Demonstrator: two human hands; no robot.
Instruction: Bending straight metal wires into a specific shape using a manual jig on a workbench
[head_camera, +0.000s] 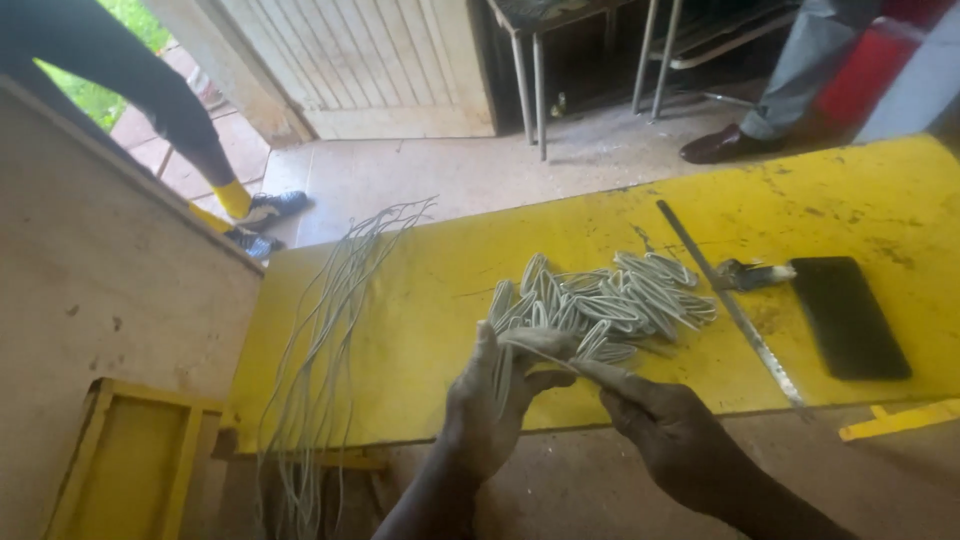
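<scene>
Left hand (490, 405) fingers clenched around a folded loop of pale grey-white wire (510, 360), held just over the near edge of the yellow painted tabletop (420, 320). Right hand (665, 425) fingers pinch the loose end of the same loop, touching it beside the left thumb. Just beyond the hands, a pile of finished pale folded wire loops (605, 295) lies on the tabletop. A bundle of long pale straight wires (325, 350) hangs off the tabletop's left end. Right of the pile: a long thin metal saw blade (730, 305), a small metal pliers-like tool (750, 275), and a black flat rectangular phone (848, 317). Other people's legs stand in the background.
</scene>
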